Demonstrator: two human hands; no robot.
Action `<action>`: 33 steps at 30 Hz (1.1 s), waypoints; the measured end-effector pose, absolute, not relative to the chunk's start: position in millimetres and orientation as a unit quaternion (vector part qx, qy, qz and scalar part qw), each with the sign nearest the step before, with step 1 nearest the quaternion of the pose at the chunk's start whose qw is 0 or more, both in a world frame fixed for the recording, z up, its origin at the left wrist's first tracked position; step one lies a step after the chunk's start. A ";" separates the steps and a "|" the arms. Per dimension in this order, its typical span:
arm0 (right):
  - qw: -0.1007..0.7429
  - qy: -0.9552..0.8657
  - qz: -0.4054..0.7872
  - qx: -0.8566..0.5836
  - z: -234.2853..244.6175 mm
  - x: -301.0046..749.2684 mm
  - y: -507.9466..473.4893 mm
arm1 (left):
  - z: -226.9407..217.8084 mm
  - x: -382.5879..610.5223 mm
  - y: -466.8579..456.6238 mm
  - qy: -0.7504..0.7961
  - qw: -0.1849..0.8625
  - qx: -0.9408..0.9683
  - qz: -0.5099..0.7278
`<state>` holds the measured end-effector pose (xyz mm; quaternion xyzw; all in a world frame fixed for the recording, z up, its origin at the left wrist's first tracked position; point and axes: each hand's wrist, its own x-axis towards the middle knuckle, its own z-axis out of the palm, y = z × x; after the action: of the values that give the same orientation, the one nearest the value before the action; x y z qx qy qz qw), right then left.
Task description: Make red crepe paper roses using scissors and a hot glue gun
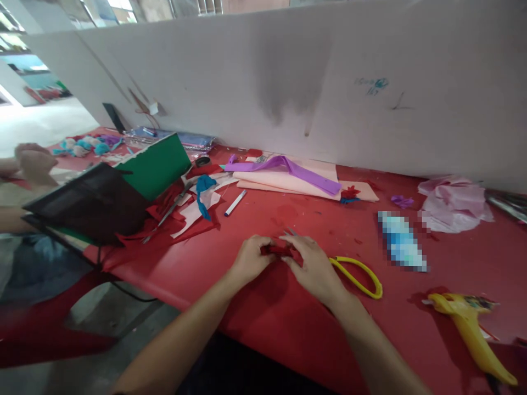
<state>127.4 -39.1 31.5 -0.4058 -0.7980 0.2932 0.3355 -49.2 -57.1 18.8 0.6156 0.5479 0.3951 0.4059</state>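
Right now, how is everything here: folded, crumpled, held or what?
Red piece: held by left hand and right hand
Yellow loop: lying, partly hidden
Purple strip: bent
Peach sheets: folded
Pink sheet: crumpled
Glue gun: lying on its side
Pen: lying flat
Green board: tilted up

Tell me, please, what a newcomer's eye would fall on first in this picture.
Probably the yellow glue gun, bright against the red table at the lower right. Near the centre, the left hand and right hand hold a small dark red piece, with a yellow loop-shaped handle just right of them. Farther back, a purple strip lies across pale peach sheets.
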 end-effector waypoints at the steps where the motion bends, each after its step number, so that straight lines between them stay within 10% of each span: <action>1: 0.327 -0.787 0.321 -0.413 27.8 125.6 -38.1 | 14.6 -51.2 -58.7 0.554 0.410 0.612 0.388; 12: 0.308 -0.763 0.355 -0.443 21.4 119.4 -37.9 | 9.4 -54.2 -62.4 0.575 0.361 0.610 0.409; 21: 0.399 -0.631 0.511 -0.425 30.6 122.8 -41.8 | 32.1 -38.0 -65.3 0.458 0.587 0.390 0.542; 33: 0.373 -0.666 0.388 -0.516 44.6 160.6 -61.0 | 39.7 -13.7 -56.6 0.404 0.719 0.112 0.554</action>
<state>160.6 -61.0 44.6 -0.5159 -0.6664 0.3877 0.3735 -13.7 -56.6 39.7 0.1120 0.4037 0.5545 0.7191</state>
